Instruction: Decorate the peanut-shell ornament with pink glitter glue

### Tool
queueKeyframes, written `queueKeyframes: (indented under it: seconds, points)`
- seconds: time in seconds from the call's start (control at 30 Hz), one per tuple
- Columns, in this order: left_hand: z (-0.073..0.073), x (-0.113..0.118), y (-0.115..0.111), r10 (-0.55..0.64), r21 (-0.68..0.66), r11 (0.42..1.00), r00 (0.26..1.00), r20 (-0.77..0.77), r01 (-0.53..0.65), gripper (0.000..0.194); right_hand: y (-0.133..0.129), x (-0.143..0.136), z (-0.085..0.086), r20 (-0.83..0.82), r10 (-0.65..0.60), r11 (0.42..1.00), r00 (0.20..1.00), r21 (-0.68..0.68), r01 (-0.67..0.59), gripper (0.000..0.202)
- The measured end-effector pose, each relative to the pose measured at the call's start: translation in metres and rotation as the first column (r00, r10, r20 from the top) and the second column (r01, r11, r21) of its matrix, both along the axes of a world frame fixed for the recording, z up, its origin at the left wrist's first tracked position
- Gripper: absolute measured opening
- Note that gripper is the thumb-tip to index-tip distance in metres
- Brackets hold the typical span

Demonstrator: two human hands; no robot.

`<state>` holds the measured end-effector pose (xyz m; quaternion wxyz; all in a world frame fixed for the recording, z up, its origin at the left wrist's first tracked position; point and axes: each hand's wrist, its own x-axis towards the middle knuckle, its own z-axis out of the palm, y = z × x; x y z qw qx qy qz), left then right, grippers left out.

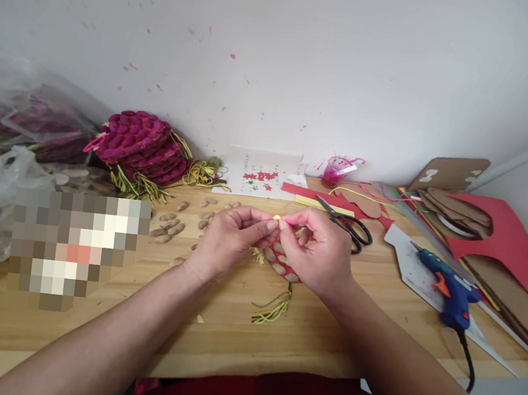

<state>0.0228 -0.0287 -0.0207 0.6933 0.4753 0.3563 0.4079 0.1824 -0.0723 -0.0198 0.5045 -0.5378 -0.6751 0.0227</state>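
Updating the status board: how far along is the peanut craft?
Looks done: the peanut-covered red piece has its yellow-green string tassel attached. In hand: left hand and right hand pinch a small yellow piece. Probably left: fixing that piece in place; loose tan peanuts and red star cutouts lie unused.

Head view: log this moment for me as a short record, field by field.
Left hand: pinching a small yellow piece
Right hand: pinching the same piece
Under the hands: peanut-covered red piece, partly hidden; green-yellow tassel towards the person
Left: loose peanuts; magenta stack further back
Back: star shapes on white paper
Right: black-handled scissors; blue glue gun beyond them
Unclear: whether either hand grips the red piece
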Motion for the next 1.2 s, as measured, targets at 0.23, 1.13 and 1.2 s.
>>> queueKeyframes:
  seconds: [0.23,1.13,1.2]
  points:
    - [0.004,-0.006,0.002,-0.062,0.239,0.967,0.994,-0.088,0.081,0.024,0.005,0.007,0.012,-0.562,0.087,0.831,0.823,-0.415,-0.371,0.023]
    - [0.008,-0.015,0.011,-0.277,0.213,0.934,0.958,-0.077,0.287,0.024,0.008,0.021,0.015,-0.842,-0.006,0.497,0.54,-0.471,-0.729,0.03]
    - [0.006,-0.014,0.011,-0.285,0.18,0.94,0.957,-0.058,0.291,0.025,0.009,0.021,0.017,-0.843,-0.012,0.508,0.538,-0.469,-0.723,0.03]
